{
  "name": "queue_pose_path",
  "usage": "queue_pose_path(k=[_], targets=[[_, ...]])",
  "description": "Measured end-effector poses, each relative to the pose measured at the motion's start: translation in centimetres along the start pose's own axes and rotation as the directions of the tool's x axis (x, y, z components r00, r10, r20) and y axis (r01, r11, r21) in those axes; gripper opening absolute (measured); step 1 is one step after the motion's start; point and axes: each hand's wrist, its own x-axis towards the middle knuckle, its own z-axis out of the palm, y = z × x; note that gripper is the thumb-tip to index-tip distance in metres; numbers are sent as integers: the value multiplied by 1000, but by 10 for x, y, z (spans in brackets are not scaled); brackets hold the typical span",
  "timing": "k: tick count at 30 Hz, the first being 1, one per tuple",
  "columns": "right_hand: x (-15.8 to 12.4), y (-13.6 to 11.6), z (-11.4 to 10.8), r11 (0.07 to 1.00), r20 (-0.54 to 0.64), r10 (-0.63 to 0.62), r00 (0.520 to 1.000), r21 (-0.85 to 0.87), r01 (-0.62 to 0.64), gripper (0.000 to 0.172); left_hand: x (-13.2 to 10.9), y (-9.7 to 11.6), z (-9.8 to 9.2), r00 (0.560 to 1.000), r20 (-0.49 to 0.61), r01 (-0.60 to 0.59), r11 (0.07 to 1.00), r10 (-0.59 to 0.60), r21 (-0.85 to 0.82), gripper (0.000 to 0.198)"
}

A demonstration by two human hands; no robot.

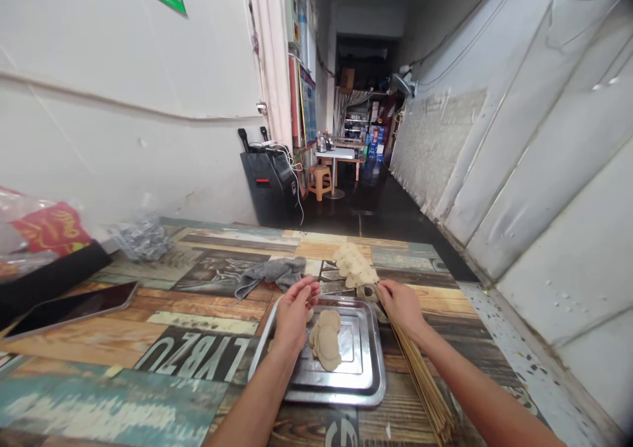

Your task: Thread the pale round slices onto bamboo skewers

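My left hand is over the far left part of a shiny metal tray, its fingers curled together. Whether anything is between those fingertips I cannot make out. Flat, round beige slices overlap in a pile on the tray, and a few others are partly covered by my left hand and forearm. To the right of the tray lies a long bundle of thin wooden skewers. My right hand pinches a skewer at the far end of this bundle. Just beyond it, more beige slices lie in overlapping rows on the table.
A grey cloth lies behind the tray. At left are a phone, a black box-like edge, a red-printed bag and a clear bag of small grey pieces. A black wheeled speaker stands beyond the patterned table.
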Motion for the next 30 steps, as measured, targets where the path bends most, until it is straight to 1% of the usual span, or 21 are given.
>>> queue_pose_path(k=[3, 5, 6, 8, 10, 12, 13, 14, 15, 16, 17, 18, 19, 20, 21, 24, 28, 30], targets=[[24, -12, 26, 998, 6, -1, 1000, -66, 1, 30, 0, -3, -1, 1000, -2, 15, 1000, -15, 20, 40], [34, -17, 33, 995, 11, -24, 1000, -97, 25, 28, 0, -4, -2, 1000, 10, 26, 999, -26, 40, 40], [36, -18, 34, 993, 11, -41, 999, -110, 42, 29, -1, -5, -2, 999, 20, 29, 998, -30, 53, 40], [36, -14, 27, 988, 1, -70, 998, -138, 69, 32, -1, -6, -2, 999, 40, 25, 996, -29, 91, 41], [27, -3, 16, 983, -12, -72, 997, -168, 69, 36, -1, -6, -2, 997, 69, 9, 987, -20, 162, 40], [11, 13, 6, 979, -5, -44, 999, -198, 42, 34, -1, -5, -4, 994, 108, -40, 954, 8, 296, 37], [1, 21, 3, 977, 5, -24, 1000, -212, 24, 31, -1, -4, -6, 990, 139, -89, 913, 36, 398, 35], [-9, 28, 1, 975, 16, -3, 1000, -224, 7, 27, -1, -3, -7, 981, 182, -155, 840, 68, 519, 32], [-18, 34, 1, 973, 30, 19, 999, -231, -11, 24, -2, -1, -9, 968, 233, -227, 730, 95, 644, 27], [-27, 39, 3, 972, 42, 42, 998, -232, -31, 22, -3, 0, -11, 953, 284, -292, 589, 109, 754, 24], [-34, 43, 5, 972, 52, 65, 997, -228, -51, 20, -4, 2, -13, 940, 325, -336, 436, 103, 835, 22], [-38, 45, 8, 973, 58, 88, 994, -218, -73, 19, -6, 3, -14, 934, 349, -357, 299, 80, 885, 21], [-40, 47, 10, 974, 62, 113, 992, -205, -98, 18, -8, 4, -14, 932, 359, -362, 196, 51, 911, 21], [-41, 48, 12, 975, 63, 136, 989, -189, -122, 19, -9, 3, -14, 931, 364, -363, 133, 18, 922, 21], [-39, 50, 14, 975, 64, 155, 986, -169, -142, 20, -10, 3, -14, 928, 371, -368, 104, -15, 924, 20], [-31, 56, 16, 977, 56, 193, 980, -104, -187, 22, -11, -1, -11, 910, 402, -392, 111, -97, 913, 19], [-26, 64, 14, 979, 5, 203, 979, 8, -203, 24, -11, -1, -8, 910, 398, -386, 110, -114, 916, 18], [-26, 65, 11, 978, -32, 195, 980, 87, -192, 22, -12, 1, -10, 903, 410, -398, 105, -132, 911, 14]])
